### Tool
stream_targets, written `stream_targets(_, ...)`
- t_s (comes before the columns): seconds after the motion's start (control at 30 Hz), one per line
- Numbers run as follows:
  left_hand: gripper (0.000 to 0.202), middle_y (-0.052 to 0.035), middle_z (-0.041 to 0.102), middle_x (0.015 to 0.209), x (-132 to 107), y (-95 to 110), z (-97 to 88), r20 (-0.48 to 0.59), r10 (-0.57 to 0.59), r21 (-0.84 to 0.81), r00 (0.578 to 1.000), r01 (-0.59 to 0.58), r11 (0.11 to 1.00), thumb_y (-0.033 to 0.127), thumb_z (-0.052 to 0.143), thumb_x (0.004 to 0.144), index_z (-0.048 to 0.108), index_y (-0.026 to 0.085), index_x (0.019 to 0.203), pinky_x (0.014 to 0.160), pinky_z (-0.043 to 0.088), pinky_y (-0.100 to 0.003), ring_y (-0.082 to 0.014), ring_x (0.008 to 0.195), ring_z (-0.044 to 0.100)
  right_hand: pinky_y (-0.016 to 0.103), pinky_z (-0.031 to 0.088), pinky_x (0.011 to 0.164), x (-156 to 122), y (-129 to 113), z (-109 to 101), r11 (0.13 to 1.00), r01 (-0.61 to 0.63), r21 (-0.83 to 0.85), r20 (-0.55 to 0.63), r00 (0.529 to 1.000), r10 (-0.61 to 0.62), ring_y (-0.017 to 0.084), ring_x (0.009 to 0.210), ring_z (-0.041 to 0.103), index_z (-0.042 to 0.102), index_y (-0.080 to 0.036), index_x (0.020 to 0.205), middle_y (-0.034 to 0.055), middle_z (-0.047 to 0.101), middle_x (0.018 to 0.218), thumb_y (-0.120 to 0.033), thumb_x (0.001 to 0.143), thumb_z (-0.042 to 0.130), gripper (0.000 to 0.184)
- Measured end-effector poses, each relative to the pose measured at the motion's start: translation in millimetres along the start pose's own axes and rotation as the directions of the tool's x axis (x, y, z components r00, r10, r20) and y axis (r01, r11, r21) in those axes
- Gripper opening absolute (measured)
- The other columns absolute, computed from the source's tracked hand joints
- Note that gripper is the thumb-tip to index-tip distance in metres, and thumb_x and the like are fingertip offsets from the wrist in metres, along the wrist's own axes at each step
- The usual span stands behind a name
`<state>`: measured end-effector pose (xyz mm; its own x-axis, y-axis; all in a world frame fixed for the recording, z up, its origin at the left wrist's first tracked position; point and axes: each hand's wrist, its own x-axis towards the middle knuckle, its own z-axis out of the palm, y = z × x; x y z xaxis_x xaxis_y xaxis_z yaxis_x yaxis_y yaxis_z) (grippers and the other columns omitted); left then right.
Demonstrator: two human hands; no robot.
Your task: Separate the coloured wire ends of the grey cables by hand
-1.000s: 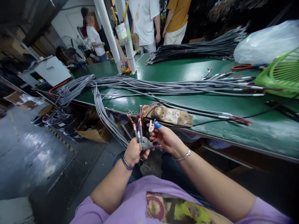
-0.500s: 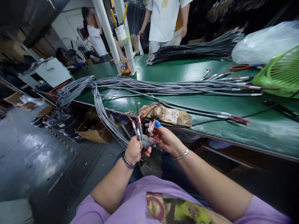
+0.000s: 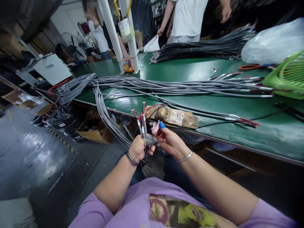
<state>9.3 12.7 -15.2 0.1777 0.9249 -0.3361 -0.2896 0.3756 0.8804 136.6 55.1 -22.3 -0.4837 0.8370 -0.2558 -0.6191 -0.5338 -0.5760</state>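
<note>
While the green surface (image 3: 175, 71) carries a long run of grey cables (image 3: 147, 85), with a wooden board (image 3: 188, 119) at its near edge, I see the left hand (image 3: 137, 148) wrapped round several upright cable ends (image 3: 142, 129) just off that edge; the right hand (image 3: 174, 142), close beside, pinches a small pink piece (image 3: 155, 128).

Several grey cables (image 3: 145, 127) stand bunched in the left fingers (image 3: 151, 150), white-banded ends towards twelve o'clock, splaying thin coloured wires (image 3: 143, 111). More wire ends (image 3: 161, 140) poke towards three o'clock. A small pink clip-like piece (image 3: 155, 128), tilted towards one o'clock, is pinched in the right fingers (image 3: 162, 125).
</note>
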Motion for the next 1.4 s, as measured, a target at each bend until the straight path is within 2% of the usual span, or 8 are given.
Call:
stream_targets(0.17, 0.030, -0.0003, 0.054, 0.040, 1.3, -1.8, -0.9, 0.025, -0.016, 0.018, 1.000, 0.015, 1.000, 0.037, 0.075, 0.056, 0.061, 0.011, 0.062, 0.030, 0.031, -0.019, -0.0079, 0.031, 0.042, 0.025, 0.043, 0.050, 3.0, 3.0, -0.3, 1.000, 0.028, 0.003, -0.032, 0.999, -0.027, 0.011, 0.051, 0.053, 0.064, -0.017, 0.065, -0.0005, 0.062, 0.059, -0.048, 0.074, 0.071, 0.033)
stream_targets(0.43, 0.030, 0.0007, 0.055, 0.040, -8.9, -4.1, -1.3, -0.031, 0.026, 0.027, 0.999, -0.026, 0.999, 0.037, 0.075, 0.059, 0.058, 0.012, 0.061, 0.030, 0.033, -0.019, -0.0077, 0.030, 0.043, 0.024, 0.047, 0.053, -2.6, -2.9, -1.2, 0.997, -0.035, 0.062, 0.041, 0.999, 0.032, 0.012, 0.058, 0.058, 0.064, -0.019, 0.078, 0.0002, 0.065, 0.068, -0.052, 0.078, 0.065, 0.033)
stream_targets(0.5, 0.030, 0.0008, 0.055, 0.040, -14.4, -5.5, 0.4, -0.049, 0.047, 0.036, 0.998, -0.045, 0.998, 0.037, 0.075, 0.059, 0.057, 0.013, 0.059, 0.030, 0.033, -0.019, -0.0076, 0.029, 0.043, 0.023, 0.048, 0.052, -2.7, -4.0, -2.9, 0.999, -0.038, 0.023, 0.047, 0.998, 0.037, 0.011, 0.057, 0.057, 0.064, -0.018, 0.078, 0.0006, 0.065, 0.068, -0.047, 0.078, 0.067, 0.030)
stream_targets(0.67, 0.032, 0.0012, 0.055, 0.041, -26.4, -6.7, 5.8, -0.112, 0.110, 0.035, 0.988, -0.107, 0.994, 0.037, 0.076, 0.058, 0.054, 0.014, 0.056, 0.031, 0.035, -0.018, -0.0076, 0.030, 0.044, 0.023, 0.050, 0.057, -3.0, -2.6, -7.9, 0.997, 0.041, -0.070, -0.002, 0.999, -0.041, 0.010, 0.057, 0.056, 0.067, -0.017, 0.079, 0.0002, 0.063, 0.066, -0.035, 0.077, 0.070, 0.018)
stream_targets(0.8, 0.031, 0.0018, 0.054, 0.041, -26.2, -3.7, 8.8, -0.180, 0.157, 0.002, 0.971, -0.160, 0.987, 0.038, 0.074, 0.060, 0.055, 0.014, 0.058, 0.031, 0.035, -0.018, -0.0077, 0.030, 0.044, 0.024, 0.049, 0.056, -3.0, -1.3, -10.3, 0.996, 0.043, -0.079, -0.016, 0.999, -0.044, 0.011, 0.058, 0.056, 0.068, -0.016, 0.083, 0.0013, 0.065, 0.069, -0.041, 0.077, 0.069, 0.025)
stream_targets(0.9, 0.031, 0.0019, 0.054, 0.041, -22.4, -2.2, 11.1, -0.177, 0.176, 0.003, 0.968, -0.178, 0.984, 0.039, 0.074, 0.061, 0.055, 0.014, 0.058, 0.032, 0.035, -0.018, -0.0075, 0.031, 0.044, 0.024, 0.047, 0.055, -0.4, -0.9, -9.5, 0.997, 0.051, -0.059, 0.006, 0.999, -0.051, 0.010, 0.057, 0.056, 0.067, -0.016, 0.078, 0.0006, 0.065, 0.068, -0.046, 0.075, 0.071, 0.031)
stream_targets(1.17, 0.031, 0.0017, 0.054, 0.041, -11.8, -4.8, 15.1, -0.195, 0.153, 0.008, 0.969, -0.154, 0.988, 0.039, 0.073, 0.059, 0.055, 0.014, 0.058, 0.032, 0.035, -0.019, -0.0077, 0.031, 0.044, 0.027, 0.044, 0.058, 6.9, 1.1, -5.4, 0.999, 0.032, -0.018, 0.047, 0.998, -0.031, 0.013, 0.057, 0.055, 0.063, -0.018, 0.068, 0.0002, 0.064, 0.062, -0.049, 0.075, 0.069, 0.033)
stream_targets(1.4, 0.028, 0.0016, 0.053, 0.041, -11.4, -7.8, 14.0, -0.196, 0.149, 0.028, 0.969, -0.146, 0.989, 0.036, 0.072, 0.061, 0.056, 0.014, 0.057, 0.031, 0.035, -0.018, -0.0076, 0.031, 0.044, 0.026, 0.045, 0.058, 3.9, 2.6, -5.1, 0.999, 0.033, 0.031, 0.034, 0.999, -0.034, 0.012, 0.057, 0.055, 0.064, -0.019, 0.074, -0.0007, 0.064, 0.066, -0.051, 0.076, 0.067, 0.032)
